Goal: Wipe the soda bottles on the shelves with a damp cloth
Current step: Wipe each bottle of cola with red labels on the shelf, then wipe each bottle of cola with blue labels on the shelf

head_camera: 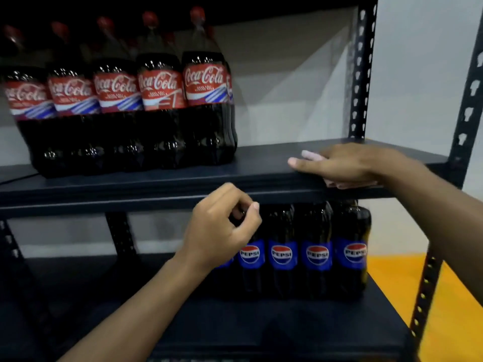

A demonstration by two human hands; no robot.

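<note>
Several Coca-Cola bottles (162, 100) with red caps stand in a row on the left of the upper shelf (156, 184). Several Pepsi bottles (316, 254) with blue labels stand on the lower shelf (261, 322), under its right part. My left hand (222, 231) is in front of the leftmost Pepsi bottles, fingers curled and thumb pinched at the dark top of one. My right hand (345, 165) rests flat on the upper shelf's front edge, fingers straight and pointing left. A pale pink strip shows under it; I cannot tell whether it is a cloth.
Black slotted uprights (360, 74) frame the rack on the right. A grey wall lies behind. An orange floor (392, 278) shows at the lower right. The upper shelf is bare to the right of the Coca-Cola bottles.
</note>
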